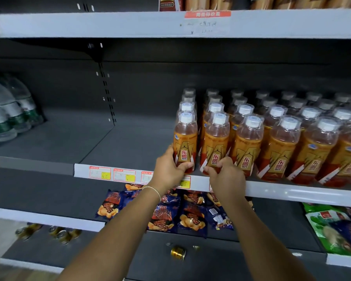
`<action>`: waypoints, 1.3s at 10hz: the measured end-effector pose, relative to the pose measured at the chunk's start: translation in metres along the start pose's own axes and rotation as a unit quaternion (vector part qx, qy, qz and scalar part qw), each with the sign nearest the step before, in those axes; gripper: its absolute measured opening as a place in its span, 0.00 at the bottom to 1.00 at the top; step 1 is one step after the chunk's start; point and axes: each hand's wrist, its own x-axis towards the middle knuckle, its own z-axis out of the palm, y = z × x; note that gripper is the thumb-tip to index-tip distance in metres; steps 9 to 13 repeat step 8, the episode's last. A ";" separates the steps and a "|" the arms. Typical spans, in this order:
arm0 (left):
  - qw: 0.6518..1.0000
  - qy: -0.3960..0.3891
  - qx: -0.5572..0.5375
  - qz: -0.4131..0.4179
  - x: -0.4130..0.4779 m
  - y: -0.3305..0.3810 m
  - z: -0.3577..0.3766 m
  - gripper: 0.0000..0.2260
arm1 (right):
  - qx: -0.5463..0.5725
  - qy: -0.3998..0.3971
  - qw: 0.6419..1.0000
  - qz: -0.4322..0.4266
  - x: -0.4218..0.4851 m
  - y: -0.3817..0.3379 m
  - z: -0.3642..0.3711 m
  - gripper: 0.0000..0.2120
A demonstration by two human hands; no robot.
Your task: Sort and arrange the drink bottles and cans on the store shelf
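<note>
Head view: your left hand (168, 169) grips the end bottle (185, 138), your right hand (225, 175) the next bottle (216, 142). The bottle rows look nearly squared; the cans (177, 252) below seem unsorted.

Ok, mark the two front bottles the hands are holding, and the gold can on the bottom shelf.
Leftmost front bottle (184, 156): head view, on its label.
Second front bottle (217, 133): head view, on its orange body above the label.
Gold can (178, 252): head view, on its side wall.
</note>
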 end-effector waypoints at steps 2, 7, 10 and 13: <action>1.000 -0.014 0.021 0.000 -0.001 0.002 -0.002 0.26 | 0.008 0.001 1.000 0.022 -0.003 0.000 0.002 0.16; 0.983 -0.084 0.166 -0.007 -0.017 0.034 -0.023 0.25 | 0.048 -0.067 0.996 0.039 -0.010 -0.009 -0.038 0.23; 0.967 -0.093 0.236 0.013 -0.029 0.048 -0.039 0.23 | -0.051 -0.094 0.994 -0.029 -0.013 -0.022 -0.064 0.30; 0.967 -0.093 0.236 0.013 -0.029 0.048 -0.039 0.23 | -0.051 -0.094 0.994 -0.029 -0.013 -0.022 -0.064 0.30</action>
